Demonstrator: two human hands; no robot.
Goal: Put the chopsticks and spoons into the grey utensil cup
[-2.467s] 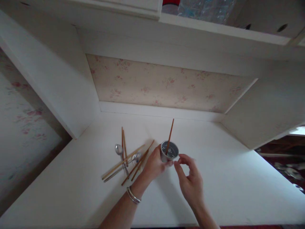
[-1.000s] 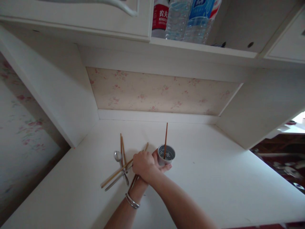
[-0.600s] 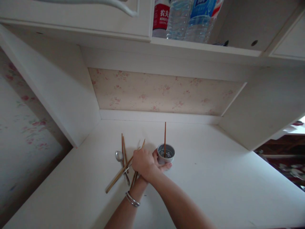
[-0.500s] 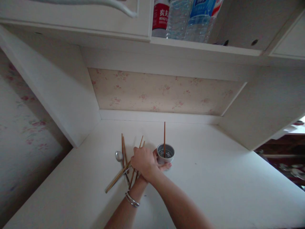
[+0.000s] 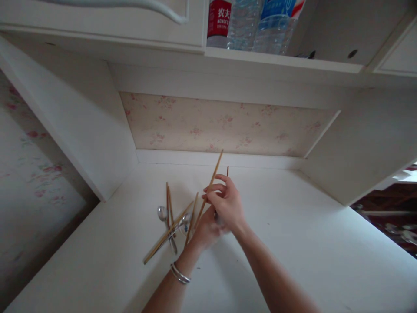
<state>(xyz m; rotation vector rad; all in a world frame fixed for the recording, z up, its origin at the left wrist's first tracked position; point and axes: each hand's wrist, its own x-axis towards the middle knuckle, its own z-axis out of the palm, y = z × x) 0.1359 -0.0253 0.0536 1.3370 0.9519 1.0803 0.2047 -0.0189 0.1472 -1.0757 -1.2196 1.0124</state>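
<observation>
My right hand [image 5: 230, 208] pinches a light wooden chopstick [image 5: 216, 167], held slanted above my left hand. My left hand [image 5: 206, 229], a silver bangle on its wrist, is wrapped round a small metal cup, now almost wholly hidden behind both hands. A reddish chopstick [image 5: 227, 171] shows its tip above my right hand; its lower part is hidden. Left of my hands, a metal spoon [image 5: 162, 213], another spoon [image 5: 186, 218] and several chopsticks [image 5: 156, 248] lie crossed on the white tabletop [image 5: 276, 261].
White side panels [image 5: 81, 117] bound the tabletop left and right. Behind is a floral-papered back panel [image 5: 195, 124]. Overhead, an open shelf [image 5: 283, 61] holds several plastic bottles [image 5: 246, 26], beside a cabinet door [image 5: 97, 26] with a curved handle.
My right hand has lifted a chopstick from the pile and moved right and up, over the cup. My left hand stays by the cup, which is now covered from view.
</observation>
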